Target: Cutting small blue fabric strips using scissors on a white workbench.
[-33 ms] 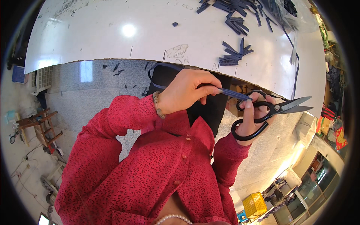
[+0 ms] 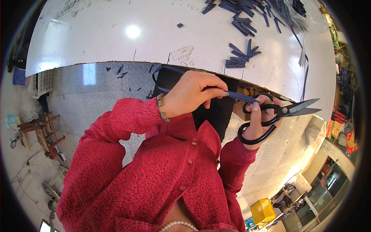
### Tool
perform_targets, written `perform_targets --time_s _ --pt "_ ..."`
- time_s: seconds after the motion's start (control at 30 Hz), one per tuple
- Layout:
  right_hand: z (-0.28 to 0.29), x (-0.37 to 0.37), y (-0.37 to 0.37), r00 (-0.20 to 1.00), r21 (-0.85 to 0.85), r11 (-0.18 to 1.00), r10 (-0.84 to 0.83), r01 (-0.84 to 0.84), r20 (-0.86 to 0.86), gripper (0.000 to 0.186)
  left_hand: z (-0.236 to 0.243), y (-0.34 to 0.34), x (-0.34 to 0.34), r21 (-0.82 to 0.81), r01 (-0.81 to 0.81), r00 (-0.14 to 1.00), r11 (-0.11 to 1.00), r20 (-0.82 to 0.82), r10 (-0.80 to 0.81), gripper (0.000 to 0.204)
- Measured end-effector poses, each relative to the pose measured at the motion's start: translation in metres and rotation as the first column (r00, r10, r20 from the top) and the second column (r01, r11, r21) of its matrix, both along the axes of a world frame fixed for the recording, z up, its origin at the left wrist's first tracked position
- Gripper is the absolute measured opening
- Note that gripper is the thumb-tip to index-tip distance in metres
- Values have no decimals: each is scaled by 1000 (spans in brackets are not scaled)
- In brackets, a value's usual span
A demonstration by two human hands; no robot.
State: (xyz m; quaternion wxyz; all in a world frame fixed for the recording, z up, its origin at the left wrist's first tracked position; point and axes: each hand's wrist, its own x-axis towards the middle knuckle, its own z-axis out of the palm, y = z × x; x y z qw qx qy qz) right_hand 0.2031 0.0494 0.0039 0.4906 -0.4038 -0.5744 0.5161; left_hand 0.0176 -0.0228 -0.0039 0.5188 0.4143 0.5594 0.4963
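A narrow dark blue fabric strip (image 2: 242,96), seemingly folded in layers, is stretched between my two hands in front of the table edge. My left hand (image 2: 193,91) pinches it between thumb and fingers, and a loop of the strip trails out to the left behind the wrist. With thumb and fingertip my right hand (image 2: 259,120) grips the strip's other end. That same hand carries black-handled scissors (image 2: 285,110), their handles round the fingers and palm. The scissor blades point right, slightly apart, away from the strip.
The white table (image 2: 96,42) spans the far side. On it lie a small fan of cut blue strips (image 2: 239,58), a larger pile (image 2: 241,7) and a clear plastic bag (image 2: 313,17). Offcuts (image 2: 121,71) litter the floor. A wooden stool (image 2: 42,133) stands left, a yellow basket (image 2: 262,212) lower right.
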Motion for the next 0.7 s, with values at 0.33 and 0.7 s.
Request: perform_targets --time_s 0.33,0.7 --pt "-30 -13 10 981 -217 963 -131 160 145 48 -27 12 -9 231 38 891 972 -448 71 11" --pt "-46 -32 24 899 -34 982 -155 185 409 42 -28 42 -20 16 -5 829 1000 -558 13 15"
